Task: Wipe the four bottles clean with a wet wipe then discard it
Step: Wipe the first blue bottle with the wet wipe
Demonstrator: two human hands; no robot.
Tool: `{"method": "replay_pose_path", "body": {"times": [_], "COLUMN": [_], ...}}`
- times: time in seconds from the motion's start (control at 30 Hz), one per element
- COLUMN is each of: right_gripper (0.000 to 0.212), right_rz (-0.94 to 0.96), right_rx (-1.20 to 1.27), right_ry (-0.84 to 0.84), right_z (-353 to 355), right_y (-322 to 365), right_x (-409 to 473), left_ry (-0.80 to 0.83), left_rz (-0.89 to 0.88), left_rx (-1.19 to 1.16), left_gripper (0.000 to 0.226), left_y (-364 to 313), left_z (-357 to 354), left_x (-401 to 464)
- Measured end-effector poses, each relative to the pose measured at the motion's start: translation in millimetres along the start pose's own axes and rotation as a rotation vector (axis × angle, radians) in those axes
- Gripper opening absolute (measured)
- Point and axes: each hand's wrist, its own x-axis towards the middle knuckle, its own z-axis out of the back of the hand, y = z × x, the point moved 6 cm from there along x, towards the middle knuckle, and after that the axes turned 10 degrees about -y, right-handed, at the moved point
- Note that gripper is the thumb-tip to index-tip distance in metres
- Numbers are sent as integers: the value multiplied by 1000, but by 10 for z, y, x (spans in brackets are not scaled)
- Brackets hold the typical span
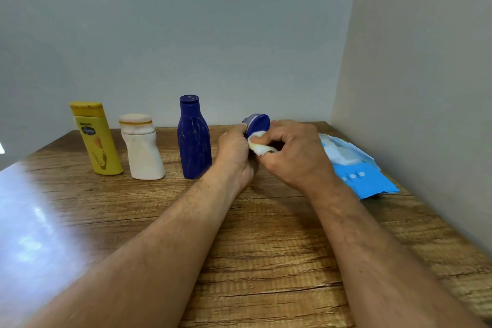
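Three bottles stand in a row near the back wall: a yellow bottle [97, 138] at the left, a stained white bottle [142, 148] beside it, and a tall dark blue bottle [193, 138] streaked with grime. My left hand [235, 153] grips a small blue bottle [257, 124], tilted, with only its cap end showing above my fingers. My right hand [290, 152] presses a crumpled white wet wipe [259, 145] against that bottle. Most of the small bottle's body is hidden by both hands.
A blue pack of wet wipes [359, 170] lies open at the right, close to the side wall. The wooden table [266, 247] runs back to a grey wall. Glare covers the table's left side.
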Motion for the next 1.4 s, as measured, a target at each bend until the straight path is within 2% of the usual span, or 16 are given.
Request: {"method": "replay_pose_path", "body": {"times": [0.1, 0.23, 0.3, 0.4, 0.53, 0.63, 0.8, 0.87, 0.97, 1.1, 1.17, 1.23, 1.3, 1.4], "right_gripper": [14, 15, 16, 16, 19, 18, 15, 16, 9, 9, 8, 6, 5, 6], "right_rz": [48, 63, 35, 63, 91, 95, 18, -77, -172, -196, -225, -275, -322, -384], "right_rx": [-37, -79, -97, -102, -77, -57, -14, 30, 158, 282, 340, 377, 390, 406], "right_ry": [0, -215, -250, -214, -49, -41, -263, -277, -242, -71, -56, -65, -34, 73], "right_z": [-1, 159, 203, 178, 39, 38, 195, 234, 224, 125, 112, 103, 79, 10], "right_y": [29, 35, -1, -9, -2, -12, 13, -44, -94, -20, -10, -43, -97, -156], "right_x": [0, 51, 58, 51, 29, 40, 63, 77, 73, 38, 37, 49, 49, 23], "left_ry": [-4, 15, 8, -21, -21, -24, 13, 35, 40, 76, 107, 153, 162, 157], "left_rz": [-26, -86, -98, -128, -165, -152, -38, 1, 17, -8, -16, -12, 10, 51], "left_rx": [8, -42, -66, -38, 67, 65, -66, -99, -98, -19, 80, 123, 108, 52], "left_gripper": [33, 39, 42, 44, 45, 46, 42, 42, 35, 30, 40, 28, 20, 26], "left_y": [-5, -44, -50, -46, -41, -25, 0, -1, -27, -83, -73, -49, -26, -33], "left_z": [-2, -29, -44, -41, -27, -30, -57, -63, -50, -31, -54, -104, -120, -88], "left_x": [38, 30, -5, -16, 9, 31, 40, -4, -33, -99, -170, -231, -248, -233]}}
